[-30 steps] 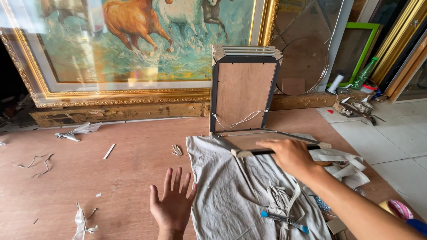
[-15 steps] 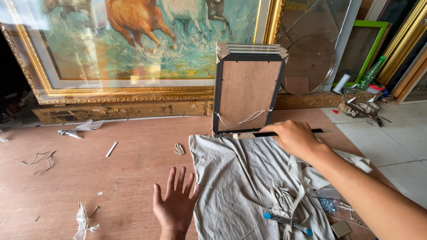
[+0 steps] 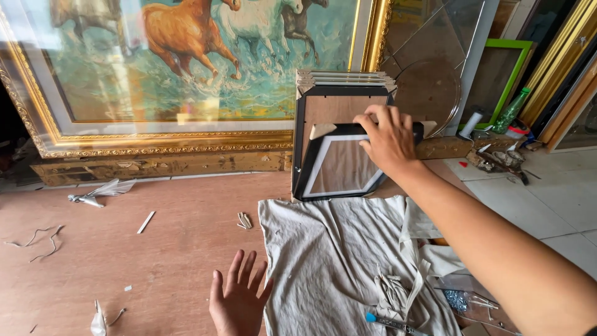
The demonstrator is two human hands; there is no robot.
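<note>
My right hand (image 3: 388, 138) grips the top edge of a black picture frame (image 3: 339, 168) with a white inner border. The frame stands tilted on its lower edge, leaning against a stack of upright frames (image 3: 344, 84) with brown backing boards. Its foot rests at the far edge of a grey cloth (image 3: 336, 255) spread on the brown board floor. My left hand (image 3: 236, 298) hovers flat near the cloth's left edge, fingers spread, holding nothing.
A large gold-framed painting of running horses (image 3: 186, 68) leans behind. Scraps of tape and paper (image 3: 99, 190) lie on the board floor at left. A blue-tipped tool (image 3: 388, 322) lies on the cloth. A green frame (image 3: 507, 81) and bottles stand at right.
My right hand has lifted the black frame off the cloth and tipped it upright against the stack. The left hand has stayed in place.
</note>
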